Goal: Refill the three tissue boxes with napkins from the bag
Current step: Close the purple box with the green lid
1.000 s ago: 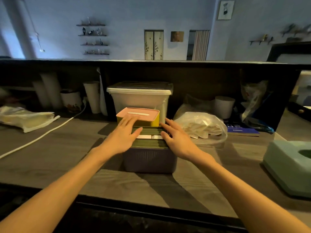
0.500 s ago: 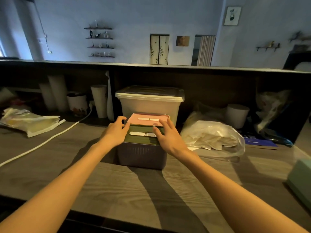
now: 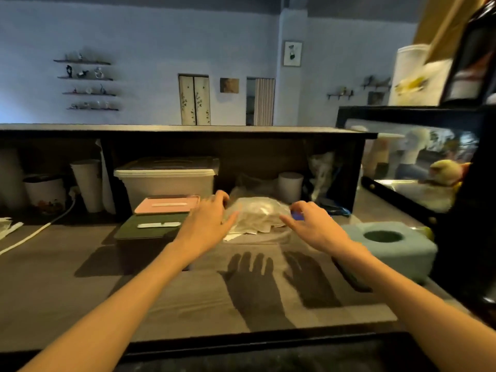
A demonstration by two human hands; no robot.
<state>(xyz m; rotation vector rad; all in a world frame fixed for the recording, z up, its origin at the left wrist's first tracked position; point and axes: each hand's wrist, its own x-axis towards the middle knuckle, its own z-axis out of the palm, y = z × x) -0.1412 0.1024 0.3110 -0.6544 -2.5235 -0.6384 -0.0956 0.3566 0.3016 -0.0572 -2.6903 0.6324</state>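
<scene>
A clear plastic bag of white napkins (image 3: 256, 216) lies on the counter at centre. My left hand (image 3: 206, 224) hovers at the bag's left side and my right hand (image 3: 312, 224) at its right side, both with fingers spread and loosely bent, holding nothing. Whether they touch the bag is unclear. Left of the bag stands a tissue box with a green lid (image 3: 150, 226), and behind it one with a pink lid (image 3: 166, 205). A light teal tissue box (image 3: 389, 248) with a round hole sits at the right.
A white lidded bin (image 3: 166, 181) stands against the dark back wall (image 3: 255, 157), with paper cups (image 3: 87, 183) and a pot (image 3: 45, 193) to the left. A white cable (image 3: 37, 230) crosses the counter (image 3: 107, 291). A glass display case (image 3: 418, 167) rises at the right.
Both hands have left the green-lidded box and moved right to the napkin bag. The view has swung right, bringing the teal box and display case in.
</scene>
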